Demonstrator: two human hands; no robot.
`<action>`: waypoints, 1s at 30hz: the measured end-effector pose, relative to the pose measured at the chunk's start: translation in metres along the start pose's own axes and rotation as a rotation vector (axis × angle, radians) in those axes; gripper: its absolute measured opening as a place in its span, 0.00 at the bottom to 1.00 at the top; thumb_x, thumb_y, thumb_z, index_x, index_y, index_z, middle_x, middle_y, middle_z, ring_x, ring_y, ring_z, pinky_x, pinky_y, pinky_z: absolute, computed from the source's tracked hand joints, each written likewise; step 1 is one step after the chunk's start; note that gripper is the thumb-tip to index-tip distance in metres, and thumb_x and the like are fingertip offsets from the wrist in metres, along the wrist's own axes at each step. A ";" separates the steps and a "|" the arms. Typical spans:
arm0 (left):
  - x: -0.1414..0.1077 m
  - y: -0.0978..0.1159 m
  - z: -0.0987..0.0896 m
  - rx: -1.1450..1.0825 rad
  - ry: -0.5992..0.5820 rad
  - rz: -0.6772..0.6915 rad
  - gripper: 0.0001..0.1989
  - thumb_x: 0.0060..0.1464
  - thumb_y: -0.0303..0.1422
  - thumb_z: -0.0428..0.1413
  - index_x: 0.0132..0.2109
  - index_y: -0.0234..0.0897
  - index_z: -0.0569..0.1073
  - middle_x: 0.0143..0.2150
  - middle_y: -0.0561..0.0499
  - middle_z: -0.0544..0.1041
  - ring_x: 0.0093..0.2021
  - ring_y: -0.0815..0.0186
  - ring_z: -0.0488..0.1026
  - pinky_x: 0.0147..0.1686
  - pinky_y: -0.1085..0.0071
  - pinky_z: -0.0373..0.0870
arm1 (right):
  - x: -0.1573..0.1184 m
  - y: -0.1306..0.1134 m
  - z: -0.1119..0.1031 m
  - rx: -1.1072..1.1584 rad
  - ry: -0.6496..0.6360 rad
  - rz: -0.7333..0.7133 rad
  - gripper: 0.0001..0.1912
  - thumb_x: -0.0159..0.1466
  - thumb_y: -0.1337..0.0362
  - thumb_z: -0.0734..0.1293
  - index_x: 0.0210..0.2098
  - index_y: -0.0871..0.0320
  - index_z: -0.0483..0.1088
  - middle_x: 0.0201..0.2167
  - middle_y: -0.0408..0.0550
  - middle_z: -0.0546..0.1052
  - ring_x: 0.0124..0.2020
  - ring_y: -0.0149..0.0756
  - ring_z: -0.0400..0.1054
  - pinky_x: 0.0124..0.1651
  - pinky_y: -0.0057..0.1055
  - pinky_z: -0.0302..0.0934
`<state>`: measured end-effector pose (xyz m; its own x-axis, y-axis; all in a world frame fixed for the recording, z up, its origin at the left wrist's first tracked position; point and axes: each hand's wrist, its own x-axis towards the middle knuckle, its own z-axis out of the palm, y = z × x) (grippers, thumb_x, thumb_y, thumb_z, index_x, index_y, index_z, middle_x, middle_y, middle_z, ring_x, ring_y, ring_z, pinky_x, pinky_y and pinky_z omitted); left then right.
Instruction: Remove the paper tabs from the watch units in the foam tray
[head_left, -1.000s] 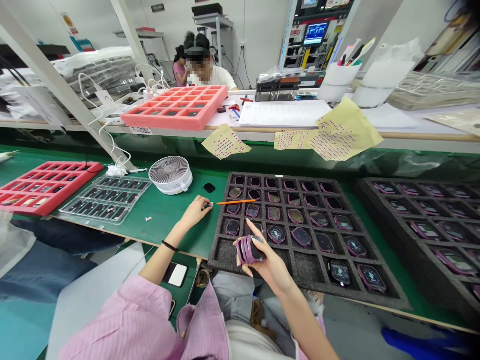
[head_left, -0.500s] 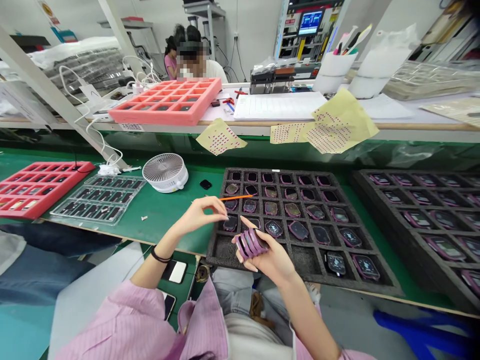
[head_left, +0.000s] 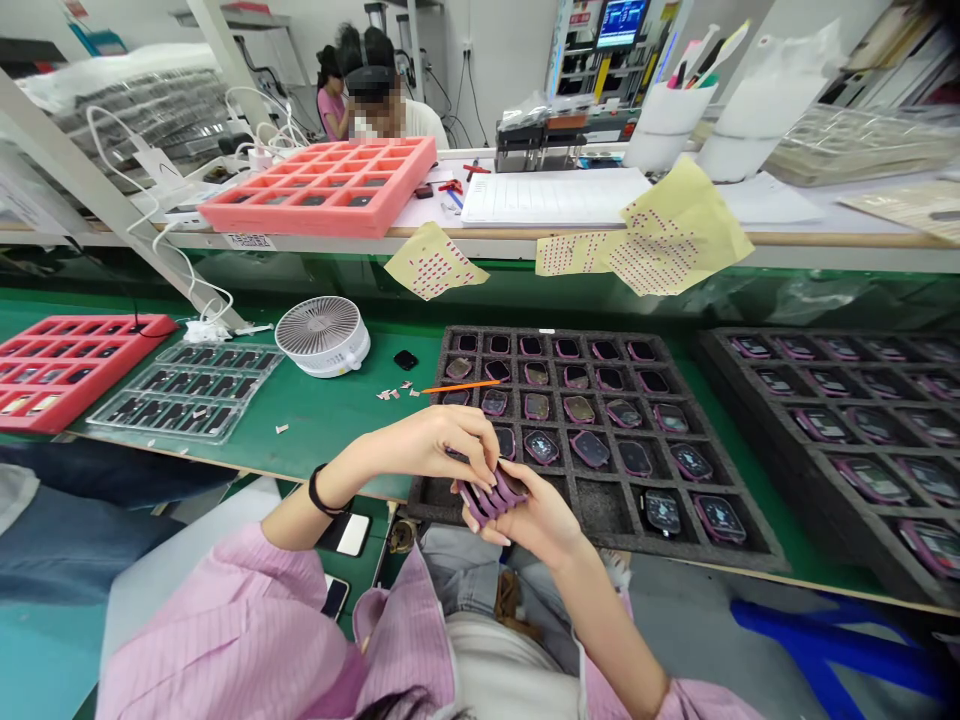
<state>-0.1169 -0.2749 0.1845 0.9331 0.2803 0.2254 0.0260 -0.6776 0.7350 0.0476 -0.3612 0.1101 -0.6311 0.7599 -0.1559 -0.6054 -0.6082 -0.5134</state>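
Note:
A stack of several purple-framed watch pieces (head_left: 491, 500) is held in my right hand (head_left: 546, 515), whose fingers wrap round it from the right and below. My left hand (head_left: 442, 445) reaches over from the left, its fingertips bent down onto the top of the stack; whether they pinch a piece is hidden. Under and behind both hands lies a dark foam tray (head_left: 604, 505) with purple-framed watch pieces in its compartments. An orange stick (head_left: 461, 386) rests across the tray's left edge. Small pale scraps (head_left: 397, 392) lie beside the stick on the green table.
A round white fan (head_left: 322, 337), a clear tray (head_left: 191, 395) and a red foam tray (head_left: 75, 370) are on the left. A second dark tray (head_left: 840, 480) stands on the right. Above runs a shelf with another red tray (head_left: 322, 190). A person (head_left: 420, 122) sits beyond it.
My left hand has moved right and down from beside the stack onto it. The orange stick now shows clear of my left hand. The view has shifted slightly.

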 end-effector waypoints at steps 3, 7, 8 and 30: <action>0.003 -0.003 0.000 -0.123 -0.009 -0.043 0.10 0.56 0.38 0.58 0.34 0.37 0.80 0.36 0.44 0.77 0.38 0.65 0.73 0.42 0.70 0.70 | -0.001 0.000 0.000 -0.012 -0.027 0.011 0.16 0.62 0.54 0.61 0.37 0.63 0.69 0.33 0.55 0.77 0.25 0.36 0.70 0.18 0.25 0.47; 0.006 -0.012 0.009 -0.132 0.023 -0.094 0.13 0.52 0.40 0.61 0.31 0.34 0.73 0.36 0.47 0.72 0.36 0.67 0.70 0.38 0.71 0.69 | -0.004 0.000 -0.001 -0.042 -0.070 0.048 0.18 0.62 0.53 0.61 0.36 0.64 0.69 0.25 0.54 0.76 0.23 0.36 0.67 0.19 0.26 0.49; 0.006 -0.014 0.012 -0.115 0.019 -0.096 0.13 0.51 0.40 0.61 0.31 0.34 0.70 0.35 0.48 0.71 0.36 0.68 0.69 0.38 0.71 0.68 | -0.005 0.000 -0.002 -0.050 -0.061 0.037 0.17 0.62 0.54 0.61 0.37 0.63 0.68 0.24 0.53 0.76 0.22 0.35 0.67 0.19 0.26 0.50; 0.043 -0.002 0.068 0.363 0.175 -0.153 0.28 0.51 0.24 0.58 0.59 0.35 0.59 0.56 0.38 0.69 0.58 0.56 0.66 0.55 0.58 0.67 | -0.026 -0.013 -0.020 -1.038 0.728 -0.624 0.43 0.65 0.54 0.62 0.70 0.53 0.32 0.66 0.53 0.57 0.64 0.44 0.54 0.63 0.42 0.50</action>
<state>-0.0527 -0.3079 0.1489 0.8347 0.4861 0.2588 0.3133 -0.8057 0.5027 0.0817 -0.3686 0.1044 0.1854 0.9782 0.0933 0.1405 0.0676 -0.9878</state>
